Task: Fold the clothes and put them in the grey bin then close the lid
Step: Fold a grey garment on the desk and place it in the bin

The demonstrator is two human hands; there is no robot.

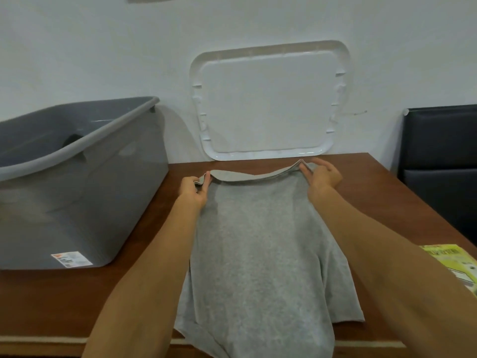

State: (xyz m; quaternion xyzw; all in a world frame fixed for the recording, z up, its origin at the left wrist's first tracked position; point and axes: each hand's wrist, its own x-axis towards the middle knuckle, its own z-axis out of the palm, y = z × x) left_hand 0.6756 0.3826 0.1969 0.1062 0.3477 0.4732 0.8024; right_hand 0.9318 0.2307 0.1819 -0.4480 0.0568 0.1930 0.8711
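The grey shirt [258, 241] lies along the middle of the worktop [387, 202], its layered end close to the far edge and its other end spilling over the near edge. The left hand [193, 188] pinches the far left corner of the stacked layers and the right hand [322, 174] pinches the far right one.

The layers may slide out of line if either pinch loosens, and the overhanging cloth could drag the shirt off. Its lower end is cut off from view.

The grey bin [85, 197] stands at the left edge, with its inside mostly hidden. The lid [268, 104] leans at the far edge.
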